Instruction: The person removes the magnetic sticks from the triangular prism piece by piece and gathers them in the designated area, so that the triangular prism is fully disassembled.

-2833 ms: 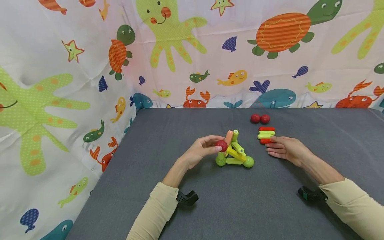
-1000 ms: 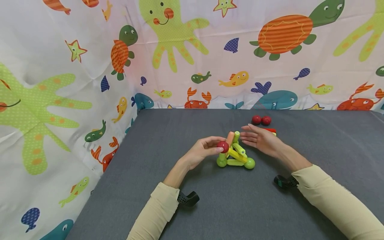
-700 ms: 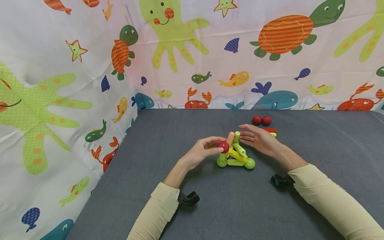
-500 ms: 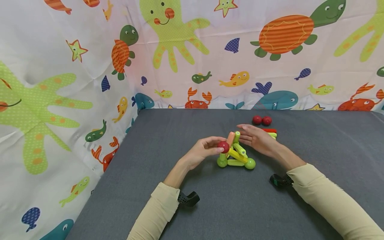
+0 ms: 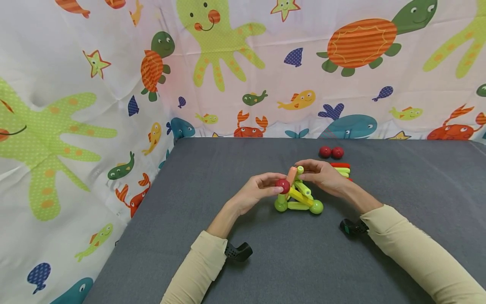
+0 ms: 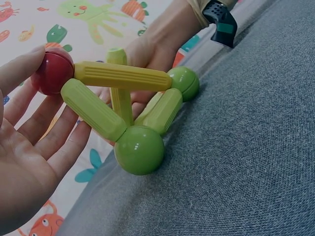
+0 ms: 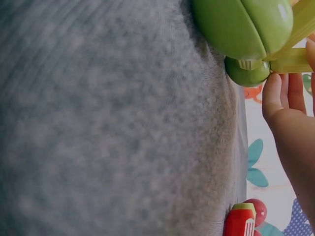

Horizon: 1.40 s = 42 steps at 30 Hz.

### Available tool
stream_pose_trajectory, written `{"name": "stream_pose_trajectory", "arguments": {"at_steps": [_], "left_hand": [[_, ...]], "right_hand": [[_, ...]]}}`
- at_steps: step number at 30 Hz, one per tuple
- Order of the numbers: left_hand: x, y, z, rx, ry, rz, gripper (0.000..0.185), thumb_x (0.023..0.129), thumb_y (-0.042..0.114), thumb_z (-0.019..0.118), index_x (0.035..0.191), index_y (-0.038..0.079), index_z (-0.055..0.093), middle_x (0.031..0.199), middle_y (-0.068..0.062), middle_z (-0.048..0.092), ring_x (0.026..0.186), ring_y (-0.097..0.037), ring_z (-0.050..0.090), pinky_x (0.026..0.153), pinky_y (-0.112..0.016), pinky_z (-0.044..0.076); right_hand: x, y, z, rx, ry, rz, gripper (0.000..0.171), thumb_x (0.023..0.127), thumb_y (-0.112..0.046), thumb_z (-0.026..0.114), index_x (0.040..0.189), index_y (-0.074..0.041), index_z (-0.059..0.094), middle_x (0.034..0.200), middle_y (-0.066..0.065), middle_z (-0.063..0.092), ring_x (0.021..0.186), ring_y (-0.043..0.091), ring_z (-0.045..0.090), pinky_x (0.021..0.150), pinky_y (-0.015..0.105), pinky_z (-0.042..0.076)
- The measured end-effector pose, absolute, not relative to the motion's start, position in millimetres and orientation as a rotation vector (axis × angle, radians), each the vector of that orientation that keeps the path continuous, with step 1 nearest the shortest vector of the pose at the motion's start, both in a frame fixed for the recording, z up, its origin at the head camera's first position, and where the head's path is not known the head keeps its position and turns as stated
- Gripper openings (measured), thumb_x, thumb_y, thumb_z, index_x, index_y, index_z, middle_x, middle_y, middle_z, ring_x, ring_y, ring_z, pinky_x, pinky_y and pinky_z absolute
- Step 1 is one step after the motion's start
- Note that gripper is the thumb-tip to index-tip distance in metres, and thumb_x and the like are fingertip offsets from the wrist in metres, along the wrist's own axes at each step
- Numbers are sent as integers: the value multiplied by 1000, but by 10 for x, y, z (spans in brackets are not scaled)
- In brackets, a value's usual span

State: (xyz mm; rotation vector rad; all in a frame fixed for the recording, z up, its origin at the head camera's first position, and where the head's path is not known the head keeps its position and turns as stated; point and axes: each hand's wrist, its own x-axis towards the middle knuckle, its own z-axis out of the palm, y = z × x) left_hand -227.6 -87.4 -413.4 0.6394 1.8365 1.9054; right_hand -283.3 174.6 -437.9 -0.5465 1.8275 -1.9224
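Note:
My left hand (image 5: 253, 191) pinches a red ball (image 6: 53, 73) between thumb and fingers, at the upper left corner of a frame of toy building sticks and balls. From that ball, a yellow stick (image 6: 125, 76) slopes down to a green ball (image 6: 186, 83), and a light green stick (image 6: 93, 110) drops to a nearer green ball (image 6: 140, 151). My right hand (image 5: 327, 177) is behind the frame, thumb and fingers around an upright light green stick (image 5: 300, 169). An orange stick (image 5: 292, 174) leans beside it. The frame stands on the grey table.
Two red balls (image 5: 331, 152) lie farther back on the grey table (image 5: 228, 160). A row of red and light green sticks (image 5: 343, 170) sits behind my right wrist, partly covered. A curtain printed with sea animals (image 5: 243, 50) hangs at the back and left.
My right hand has moved left from the row of sticks to the frame, and its fingers have closed around the upright light green stick. My left hand keeps its hold on the red ball.

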Motion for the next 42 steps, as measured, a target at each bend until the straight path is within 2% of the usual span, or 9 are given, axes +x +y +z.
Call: {"name": "stream_pose_trajectory", "arguments": {"at_steps": [3,7,18,25,33,38,42], "left_hand": [[-2280,-880,-4133,652,1845,1896,38,94,4,58,131,-2,52,123,-12,57,108,-21,54,98,-46,41],[-2284,-886,-4122,661,1861,1881,38,94,4,58,131,-1,52,123,-12,57,108,-21,54,92,-35,46],[-2275,-883,-4104,663,1865,1879,38,95,3,57,131,-2,52,124,-12,57,108,-21,54,92,-32,45],[-2276,-878,-4105,649,1860,1884,38,94,3,58,131,-2,52,124,-12,57,108,-20,54,94,-36,45],[-2263,-871,-4095,631,1858,1886,38,94,3,58,131,-2,52,124,-11,57,108,-20,54,94,-38,45],[-2259,-865,-4091,625,1855,1887,39,94,4,58,132,-1,52,125,-11,56,108,-20,54,99,-49,39],[-2261,-865,-4098,627,1858,1886,39,94,4,58,132,-2,52,125,-11,56,108,-20,54,99,-52,38]], "right_hand": [[-2837,1729,-4379,-587,1859,-1922,32,93,-2,59,125,-6,56,115,2,61,103,19,57,92,32,46],[-2843,1709,-4380,-642,1917,-1909,35,93,-3,60,127,2,54,114,3,62,101,19,59,90,31,48],[-2842,1707,-4402,-614,2051,-1870,43,97,-11,57,132,7,41,116,6,55,100,20,56,88,33,48],[-2840,1700,-4397,-544,2122,-1882,49,96,-14,60,134,9,39,118,10,53,102,18,57,89,31,49],[-2838,1686,-4390,-446,2082,-1969,51,96,-13,58,136,10,35,120,13,51,105,15,57,95,40,43],[-2838,1683,-4390,-444,2077,-1971,50,97,-12,57,136,9,34,118,13,51,104,16,57,95,43,43],[-2843,1677,-4399,-455,2085,-1969,49,97,-12,57,136,9,35,119,16,51,103,17,57,95,43,43]]}}
